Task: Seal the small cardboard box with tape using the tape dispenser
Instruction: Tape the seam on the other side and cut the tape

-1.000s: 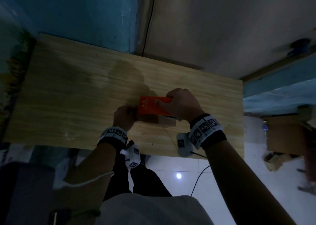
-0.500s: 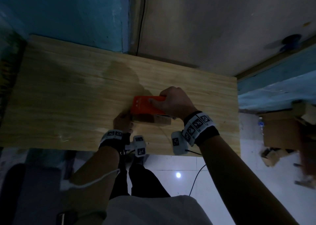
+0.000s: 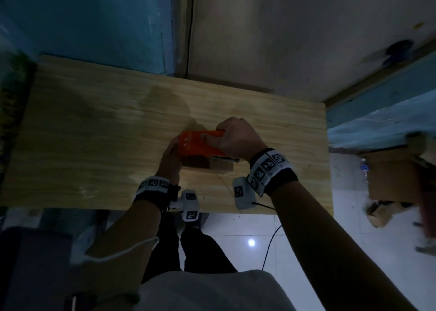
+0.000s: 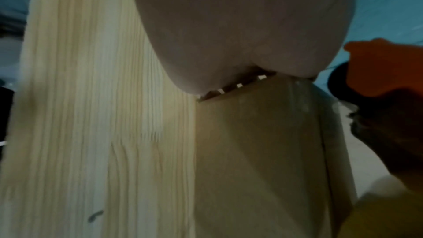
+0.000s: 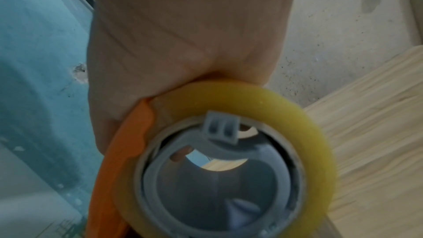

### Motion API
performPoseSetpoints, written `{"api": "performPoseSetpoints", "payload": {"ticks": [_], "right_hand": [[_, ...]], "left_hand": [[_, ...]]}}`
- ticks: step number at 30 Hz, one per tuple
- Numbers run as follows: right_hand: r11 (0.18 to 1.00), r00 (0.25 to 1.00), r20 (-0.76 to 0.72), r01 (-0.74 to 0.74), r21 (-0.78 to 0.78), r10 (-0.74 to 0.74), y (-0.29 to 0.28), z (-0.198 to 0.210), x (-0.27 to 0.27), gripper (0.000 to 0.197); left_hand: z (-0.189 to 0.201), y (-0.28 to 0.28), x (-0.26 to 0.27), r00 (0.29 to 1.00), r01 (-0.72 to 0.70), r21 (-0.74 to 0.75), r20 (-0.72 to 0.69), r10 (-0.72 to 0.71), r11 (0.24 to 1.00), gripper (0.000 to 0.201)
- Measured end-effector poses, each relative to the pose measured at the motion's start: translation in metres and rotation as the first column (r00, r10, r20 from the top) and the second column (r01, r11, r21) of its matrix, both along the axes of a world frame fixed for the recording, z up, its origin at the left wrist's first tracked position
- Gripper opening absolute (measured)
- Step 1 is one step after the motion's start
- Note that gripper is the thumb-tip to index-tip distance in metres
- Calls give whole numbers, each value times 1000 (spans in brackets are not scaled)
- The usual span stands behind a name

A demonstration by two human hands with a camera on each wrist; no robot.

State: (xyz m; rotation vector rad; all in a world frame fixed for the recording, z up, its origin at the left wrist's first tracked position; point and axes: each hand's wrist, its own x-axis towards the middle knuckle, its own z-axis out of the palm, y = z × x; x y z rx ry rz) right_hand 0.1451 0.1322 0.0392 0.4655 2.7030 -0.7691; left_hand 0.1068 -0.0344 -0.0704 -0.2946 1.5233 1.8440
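Observation:
An orange tape dispenser [image 3: 197, 144] sits on top of the small cardboard box [image 3: 220, 166] near the wooden table's front edge. My right hand [image 3: 232, 140] grips the dispenser from the right, thumb across its orange side. In the right wrist view the dispenser's orange shell [image 5: 119, 151] holds a yellowish tape roll [image 5: 309, 151] on a grey hub. My left hand [image 3: 169, 156] holds the box's left end, its fingers hidden behind the box. The left wrist view shows the palm [image 4: 240, 33] against the box [image 4: 258, 151], with shiny tape on the cardboard and the dispenser [image 4: 384, 68] at right.
The box stands on a light wooden table [image 3: 94, 133] against a blue and grey wall. A larger cardboard box [image 3: 396, 178] sits to the right, beyond the table. White tiled floor [image 3: 238, 235] lies below the table's front edge.
The dispenser and my right hand have slid a little leftward along the box top. My left hand has moved up along the box's left end.

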Motion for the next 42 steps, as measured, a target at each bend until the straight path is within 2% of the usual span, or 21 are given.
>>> {"api": "performPoseSetpoints", "payload": {"ticks": [5,8,13,16,20,23,25,32,34,38,42], "right_hand": [[1000,1000,-18,8,-18,-8,2,-4,-1,65],[1000,1000,-18,-5,-26,5,3,-6,0,64],[998,1000,-20,15,-57,-16,3,-4,-1,61],[998,1000,-15,19,-61,-19,3,-1,0,59],[998,999,-44,22,-65,-25,1,-3,1,61],[998,999,-41,11,-54,-13,4,-3,3,63],[998,999,-42,13,-54,-15,5,-2,4,62],[997,1000,7,31,-76,-30,5,1,2,60],[997,999,30,31,-75,-28,5,1,0,61],[998,995,102,11,-57,-5,3,3,-6,62],[999,982,185,-31,-24,35,1,7,-13,60]], "left_hand": [[-8,-2,-7,999,-6,12,42,5,1000,33],[-10,1,-4,996,-62,3,64,61,998,30],[-9,2,-8,989,-109,-47,96,114,993,37],[0,1,-10,993,-110,-88,28,113,990,37],[3,-17,1,981,6,-176,-191,-40,984,32],[9,-21,11,918,88,-293,-347,-192,952,31],[12,-18,16,886,93,-330,-404,-229,940,32],[6,-11,17,878,71,-327,-427,-214,942,30],[0,-11,18,863,62,-371,-447,-237,926,31],[-4,-18,7,798,131,-454,-479,-365,881,45],[2,-25,0,693,212,-557,-493,-525,803,47]]}}
